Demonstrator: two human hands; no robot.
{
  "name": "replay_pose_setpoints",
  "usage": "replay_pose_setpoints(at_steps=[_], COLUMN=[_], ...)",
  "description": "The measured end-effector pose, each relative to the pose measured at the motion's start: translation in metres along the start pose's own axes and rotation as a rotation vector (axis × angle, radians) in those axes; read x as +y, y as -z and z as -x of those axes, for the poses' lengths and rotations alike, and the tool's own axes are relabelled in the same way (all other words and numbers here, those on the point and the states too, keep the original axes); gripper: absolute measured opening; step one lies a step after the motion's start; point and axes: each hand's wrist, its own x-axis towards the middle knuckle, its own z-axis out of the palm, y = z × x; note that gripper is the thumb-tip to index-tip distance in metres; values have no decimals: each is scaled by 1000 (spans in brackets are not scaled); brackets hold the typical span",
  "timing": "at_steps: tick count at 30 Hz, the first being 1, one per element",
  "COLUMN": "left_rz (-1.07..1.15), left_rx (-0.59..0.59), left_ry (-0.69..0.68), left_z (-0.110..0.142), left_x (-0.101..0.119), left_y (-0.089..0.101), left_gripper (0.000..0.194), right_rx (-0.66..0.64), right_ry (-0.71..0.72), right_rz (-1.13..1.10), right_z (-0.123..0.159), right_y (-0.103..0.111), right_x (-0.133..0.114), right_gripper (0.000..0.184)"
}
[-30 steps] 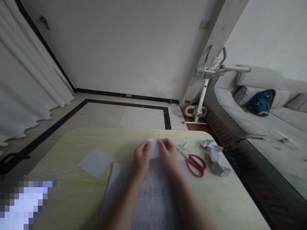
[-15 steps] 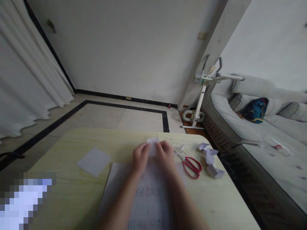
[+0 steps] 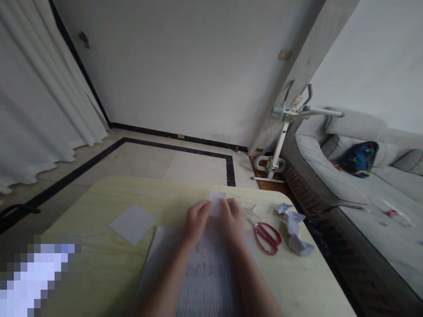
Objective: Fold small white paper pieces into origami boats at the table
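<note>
Between my two hands is a small piece of white paper point(image 3: 217, 202), its upper part showing past the fingertips. My left hand point(image 3: 197, 219) pinches its left side with thumb and fingers. On the right side my right hand point(image 3: 232, 216) grips it the same way. Both forearms reach over a large printed sheet point(image 3: 208, 273) lying on the table. To the right of my right hand lie red-handled scissors point(image 3: 268, 237), with small white paper scraps point(image 3: 254, 208) by their blades. A square of white paper point(image 3: 132, 223) rests flat to the left.
Several folded paper pieces point(image 3: 294, 226) lie along the right of the pale wooden table point(image 3: 99, 264). Beyond its right edge stands a grey sofa point(image 3: 357, 189). White exercise equipment point(image 3: 279, 141) is on the floor behind. A curtain point(image 3: 42, 97) hangs at the left.
The view has shifted slightly, so most things appear a little further right and lower. Both hands still hold the small paper, with only a slight change in their pose.
</note>
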Motion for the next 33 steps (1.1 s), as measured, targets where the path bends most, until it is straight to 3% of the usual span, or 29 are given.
replay_pose_setpoints(at_steps=[9,18,24,33], left_rz=[26,15,12,7], left_rx=[83,57,92,121], left_ry=[48,34,18,21], left_z=[-2,-3,-5,-7], left_x=[0,-5,-9,-11], left_y=[0,0,1,1], left_gripper=[29,30,29,29], right_rx=[-97,-76,-168,-195], right_ry=[87,91,119,135], right_rz=[183,187,199,311], right_z=[1,1,2,2], right_y=[-2,-2,-3,-5], right_x=[2,5,3,7], right_gripper=[39,37,38,39])
